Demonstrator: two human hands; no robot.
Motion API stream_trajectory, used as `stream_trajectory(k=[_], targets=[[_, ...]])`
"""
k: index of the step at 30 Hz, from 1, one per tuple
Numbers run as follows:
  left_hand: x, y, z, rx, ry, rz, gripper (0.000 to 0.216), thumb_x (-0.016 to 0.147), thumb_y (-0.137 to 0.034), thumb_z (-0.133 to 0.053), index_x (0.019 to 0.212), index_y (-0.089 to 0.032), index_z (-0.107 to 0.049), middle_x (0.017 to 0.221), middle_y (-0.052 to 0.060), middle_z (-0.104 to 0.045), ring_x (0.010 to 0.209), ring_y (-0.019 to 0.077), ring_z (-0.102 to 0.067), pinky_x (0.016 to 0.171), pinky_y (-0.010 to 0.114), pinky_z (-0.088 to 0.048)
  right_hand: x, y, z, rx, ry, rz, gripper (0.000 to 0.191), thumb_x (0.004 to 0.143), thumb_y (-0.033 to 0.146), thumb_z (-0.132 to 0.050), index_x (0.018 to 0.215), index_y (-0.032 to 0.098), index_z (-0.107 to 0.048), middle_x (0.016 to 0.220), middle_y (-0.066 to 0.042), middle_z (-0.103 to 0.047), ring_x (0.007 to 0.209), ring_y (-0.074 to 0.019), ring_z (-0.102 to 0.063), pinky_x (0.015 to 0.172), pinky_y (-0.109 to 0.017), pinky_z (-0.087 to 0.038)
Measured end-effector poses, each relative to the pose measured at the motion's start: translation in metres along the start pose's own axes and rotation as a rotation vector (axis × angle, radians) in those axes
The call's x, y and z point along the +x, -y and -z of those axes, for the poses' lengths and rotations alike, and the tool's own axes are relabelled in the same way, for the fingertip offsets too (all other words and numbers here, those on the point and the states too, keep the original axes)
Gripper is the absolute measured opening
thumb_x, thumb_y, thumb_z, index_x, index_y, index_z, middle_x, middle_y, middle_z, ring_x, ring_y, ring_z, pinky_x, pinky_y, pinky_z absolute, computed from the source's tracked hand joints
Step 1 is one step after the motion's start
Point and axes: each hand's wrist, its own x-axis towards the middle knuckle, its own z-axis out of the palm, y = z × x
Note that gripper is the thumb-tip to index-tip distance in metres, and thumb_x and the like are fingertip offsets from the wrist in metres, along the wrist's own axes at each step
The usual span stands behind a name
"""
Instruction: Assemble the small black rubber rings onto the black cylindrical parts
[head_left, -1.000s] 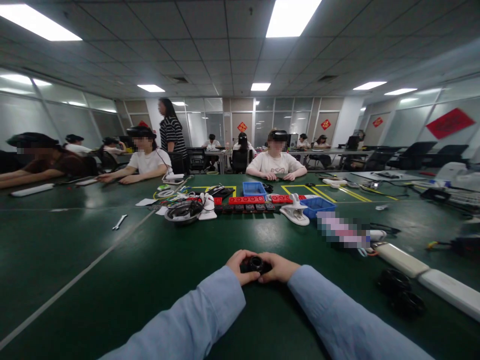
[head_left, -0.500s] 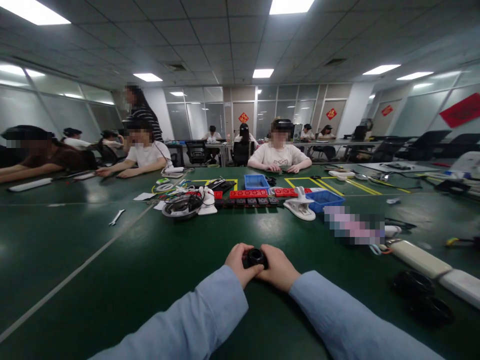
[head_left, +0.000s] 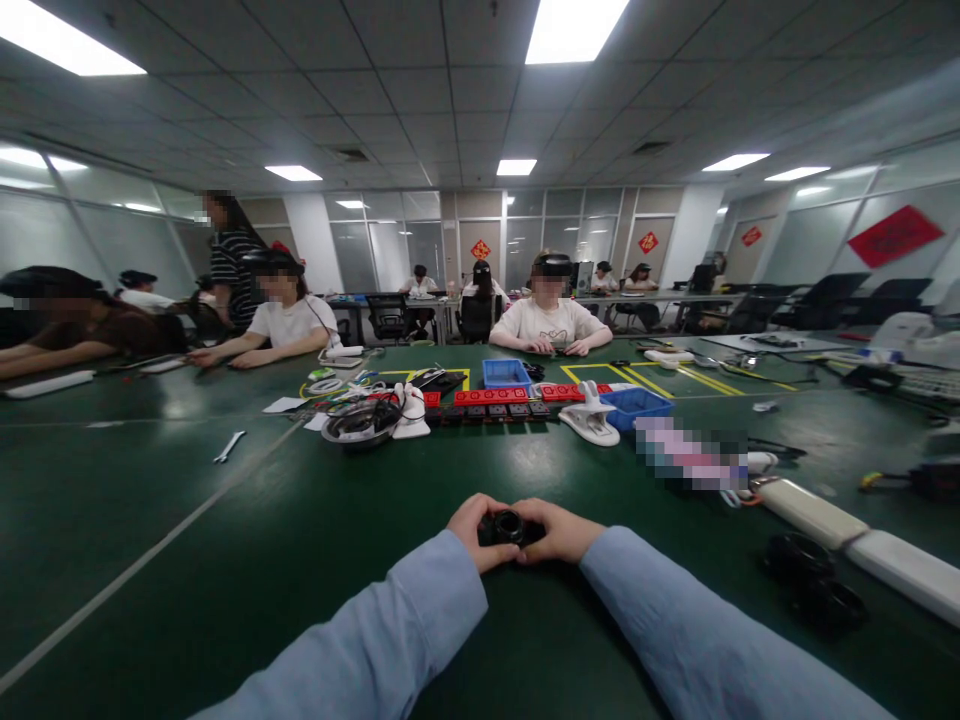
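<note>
Close in front of me, above the green table, both hands grip one black round part with a ring-shaped opening facing up toward me. My left hand curls around its left side, thumb across the near edge. On the other side my right hand closes on it, and the two thumbs almost meet. Fingers cover much of the part, so its exact kind is unclear. Two similar black round parts lie blurred on the table to the right of my right forearm.
Red power strips, blue bins, a white clamp base and coiled cables line the table's middle. A wrench lies left. Long white casings lie right. A co-worker sits opposite.
The black part shows more between my hands, which have shifted their hold slightly. My view has tilted up a little and turned right. The standing person at the left has moved left.
</note>
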Motion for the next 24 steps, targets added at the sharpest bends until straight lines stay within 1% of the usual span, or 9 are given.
stream_trajectory(k=[3,6,8,11,12,14,18,21,24], targets=[[-0.001,-0.001,-0.001,-0.003,0.014,0.014,0.038,0.051,-0.025,-0.068,0.087,-0.018,-0.055,0.081,0.001,-0.052,0.074,0.0150,-0.050,0.061,0.025,-0.040,0.000,0.000,0.002,0.050,0.030,0.031,0.036,0.057,0.022,-0.066,0.091,0.014,-0.060,0.089,-0.002,-0.056,0.086,-0.0171,-0.050,0.077,-0.029,-0.037],[-0.002,-0.003,-0.003,-0.041,-0.004,0.056,0.044,0.050,-0.020,-0.068,0.091,-0.018,-0.053,0.085,0.002,-0.053,0.074,0.0147,-0.050,0.060,0.024,-0.039,0.001,-0.003,-0.002,0.069,0.004,0.009,0.035,0.055,0.023,-0.067,0.088,0.014,-0.059,0.086,-0.001,-0.057,0.084,-0.0170,-0.051,0.075,-0.028,-0.038],[-0.002,-0.007,-0.004,-0.050,-0.051,0.092,0.049,0.050,-0.015,-0.067,0.096,-0.019,-0.051,0.089,0.003,-0.052,0.076,0.0155,-0.050,0.061,0.025,-0.040,0.002,-0.005,-0.010,0.051,-0.083,-0.073,0.037,0.054,0.025,-0.068,0.087,0.014,-0.057,0.082,-0.001,-0.057,0.078,-0.0163,-0.052,0.068,-0.026,-0.040],[-0.002,-0.012,-0.006,0.001,-0.116,0.117,0.045,0.053,-0.014,-0.064,0.096,-0.019,-0.052,0.087,0.003,-0.050,0.080,0.0171,-0.049,0.066,0.028,-0.041,0.005,-0.003,-0.022,-0.126,-0.291,-0.186,0.034,0.054,0.028,-0.067,0.082,0.014,-0.053,0.076,-0.002,-0.056,0.070,-0.0157,-0.051,0.061,-0.025,-0.039],[-0.001,-0.014,-0.006,0.017,-0.123,0.120,0.041,0.054,-0.014,-0.064,0.094,-0.019,-0.053,0.086,0.003,-0.049,0.081,0.0176,-0.048,0.067,0.029,-0.041,0.006,-0.001,-0.025,-0.200,-0.345,-0.195,0.033,0.054,0.029,-0.066,0.080,0.014,-0.053,0.076,-0.002,-0.056,0.070,-0.0159,-0.051,0.062,-0.026,-0.038],[-0.001,-0.016,-0.006,0.026,-0.128,0.130,0.039,0.055,-0.014,-0.063,0.092,-0.019,-0.053,0.085,0.003,-0.049,0.082,0.0181,-0.048,0.068,0.030,-0.041,0.006,0.002,-0.027,-0.281,-0.383,-0.168,0.034,0.055,0.029,-0.066,0.083,0.015,-0.053,0.079,-0.004,-0.057,0.073,-0.0170,-0.051,0.065,-0.027,-0.038],[0.001,-0.012,-0.003,-0.012,-0.089,0.110,0.037,0.056,-0.016,-0.063,0.092,-0.019,-0.054,0.084,0.002,-0.049,0.079,0.0170,-0.047,0.068,0.028,-0.040,0.004,0.005,-0.019,-0.218,-0.282,-0.032,0.051,0.054,0.037,-0.067,0.099,0.018,-0.052,0.090,-0.005,-0.058,0.082,-0.0196,-0.052,0.072,-0.030,-0.038],[0.002,-0.006,-0.001,-0.029,-0.012,0.084,0.039,0.057,-0.019,-0.063,0.094,-0.019,-0.054,0.086,0.003,-0.050,0.076,0.0155,-0.048,0.064,0.026,-0.040,0.003,0.002,-0.012,-0.156,-0.179,-0.010,0.045,0.054,0.034,-0.068,0.094,0.017,-0.057,0.086,-0.003,-0.058,0.080,-0.0189,-0.053,0.070,-0.029,-0.040],[0.002,0.000,-0.001,-0.034,0.041,0.046,0.041,0.057,-0.023,-0.064,0.097,-0.019,-0.053,0.088,0.003,-0.050,0.075,0.0153,-0.047,0.063,0.026,-0.039,0.003,-0.003,-0.008,-0.076,-0.116,-0.007,0.040,0.054,0.028,-0.068,0.091,0.015,-0.059,0.083,-0.002,-0.058,0.078,-0.0178,-0.053,0.069,-0.027,-0.041]])
